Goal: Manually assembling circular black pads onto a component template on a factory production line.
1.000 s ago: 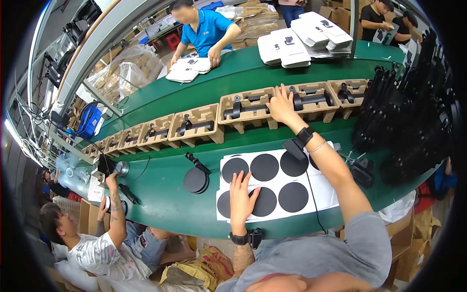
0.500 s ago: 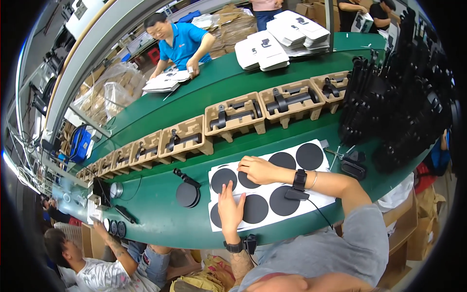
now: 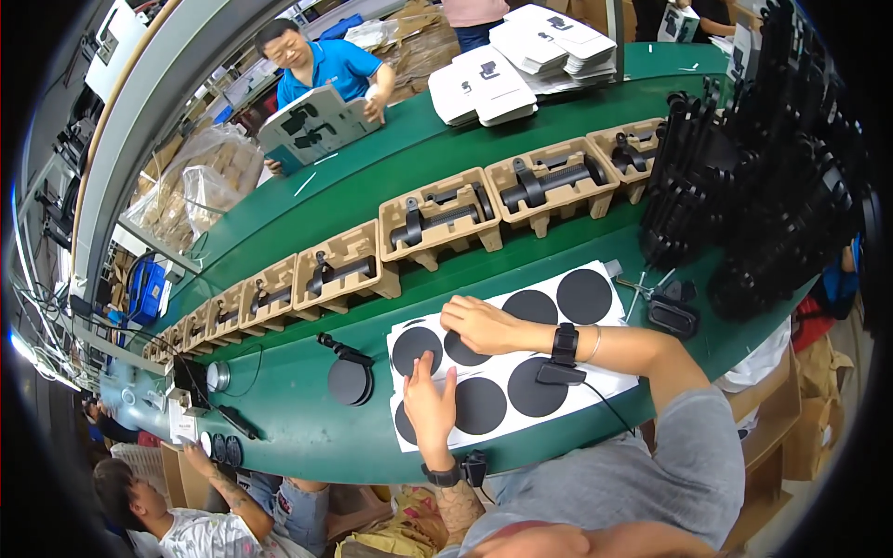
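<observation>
A white sheet carrying several black round pads lies on the green bench in front of me. My left hand rests flat on its near left part, fingers spread beside a pad. My right hand reaches across from the right, its fingers curled on the sheet between two of the pads. I cannot tell whether it pinches one. A black watch-like band sits on my right wrist.
A black round stand sits left of the sheet. Cardboard trays with black parts line the green conveyor. A pile of black parts rises at right. A person in blue holds a white box; another person works at lower left.
My right hand has come back from the cardboard trays down onto the sheet of black pads. My left hand stays flat on the sheet. The trays have shifted along the conveyor.
</observation>
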`<state>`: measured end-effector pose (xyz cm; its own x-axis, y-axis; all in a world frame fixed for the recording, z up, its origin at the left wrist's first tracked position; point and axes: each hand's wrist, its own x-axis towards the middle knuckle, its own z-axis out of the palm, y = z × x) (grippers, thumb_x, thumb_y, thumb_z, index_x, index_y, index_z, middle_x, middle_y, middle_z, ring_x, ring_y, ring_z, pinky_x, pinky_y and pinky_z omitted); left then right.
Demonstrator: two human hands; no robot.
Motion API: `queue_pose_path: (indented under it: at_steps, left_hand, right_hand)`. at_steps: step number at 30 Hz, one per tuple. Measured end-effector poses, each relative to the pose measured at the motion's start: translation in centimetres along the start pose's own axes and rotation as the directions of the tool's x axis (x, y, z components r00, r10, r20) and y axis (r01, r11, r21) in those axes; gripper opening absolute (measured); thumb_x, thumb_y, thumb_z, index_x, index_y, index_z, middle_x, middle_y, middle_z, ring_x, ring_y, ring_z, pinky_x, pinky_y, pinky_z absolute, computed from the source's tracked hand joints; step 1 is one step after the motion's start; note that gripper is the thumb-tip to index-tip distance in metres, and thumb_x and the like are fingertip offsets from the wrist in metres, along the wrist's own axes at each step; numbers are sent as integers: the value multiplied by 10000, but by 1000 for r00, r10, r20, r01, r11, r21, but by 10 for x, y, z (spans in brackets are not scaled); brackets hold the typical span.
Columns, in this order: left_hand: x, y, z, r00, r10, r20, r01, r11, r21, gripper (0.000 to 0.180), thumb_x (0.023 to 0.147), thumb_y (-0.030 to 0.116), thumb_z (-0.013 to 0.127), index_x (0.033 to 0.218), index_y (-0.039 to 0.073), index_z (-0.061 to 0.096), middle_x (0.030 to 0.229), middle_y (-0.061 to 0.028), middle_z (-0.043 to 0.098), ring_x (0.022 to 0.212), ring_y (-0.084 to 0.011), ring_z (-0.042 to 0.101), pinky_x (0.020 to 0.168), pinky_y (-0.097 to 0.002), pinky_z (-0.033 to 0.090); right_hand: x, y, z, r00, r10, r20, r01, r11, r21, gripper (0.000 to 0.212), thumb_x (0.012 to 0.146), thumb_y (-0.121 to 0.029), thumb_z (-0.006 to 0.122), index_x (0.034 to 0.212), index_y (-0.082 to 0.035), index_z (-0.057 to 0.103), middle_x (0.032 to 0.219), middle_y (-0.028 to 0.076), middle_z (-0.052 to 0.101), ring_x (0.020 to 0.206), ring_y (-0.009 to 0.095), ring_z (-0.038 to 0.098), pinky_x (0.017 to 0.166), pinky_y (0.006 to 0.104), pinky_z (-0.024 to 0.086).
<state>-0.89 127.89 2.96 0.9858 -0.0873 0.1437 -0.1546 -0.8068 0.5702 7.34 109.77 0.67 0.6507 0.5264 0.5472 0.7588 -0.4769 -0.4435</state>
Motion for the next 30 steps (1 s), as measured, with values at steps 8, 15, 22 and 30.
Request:
queue_pose_path:
  at_steps: [8, 15, 22, 30]
  left_hand:
    - [-6, 1, -17, 999, 33, -10, -34, 995, -96, 385, 832, 181, 682, 1152, -23, 619, 1151, -252, 630, 1109, -387, 596, 961, -424, 441]
    - [-15, -118, -78, 860, -295, -417, 393, 904, 171, 808, 639, 238, 851, 1318, -4, 485, 1351, -258, 453, 1259, -390, 422, 1018, -446, 383]
    - [37, -195, -57, 973, -227, -48, 231, 964, 129, 1048, 542, 397, 897, 1383, -8, 420, 1424, -274, 357, 1302, -424, 333, 1071, -480, 332]
    - [61, -169, -55, 988, -143, -65, 150, 981, 123, 1032, 492, 289, 930, 1335, -78, 461, 1301, -266, 481, 1221, -395, 434, 1015, -431, 411]
  right_hand:
    - [-17, 39, -5, 541, 527, -655, -126, 821, 557, 267, 661, 182, 390, 838, -16, 418, 880, 101, 434, 775, 203, 478, 741, 311, 455]
    - [-1, 20, -2, 735, 411, -540, 4, 794, 608, 302, 707, 207, 453, 908, -12, 401, 969, 91, 416, 886, 189, 511, 859, 327, 511]
    - [2, 21, -5, 826, 356, -437, -96, 853, 513, 212, 746, 113, 589, 896, -1, 491, 954, 97, 488, 885, 196, 585, 784, 292, 526]
    - [1, 40, -15, 839, 264, -477, -90, 930, 357, 115, 773, 96, 650, 867, 33, 633, 937, 126, 635, 803, 213, 658, 711, 282, 549]
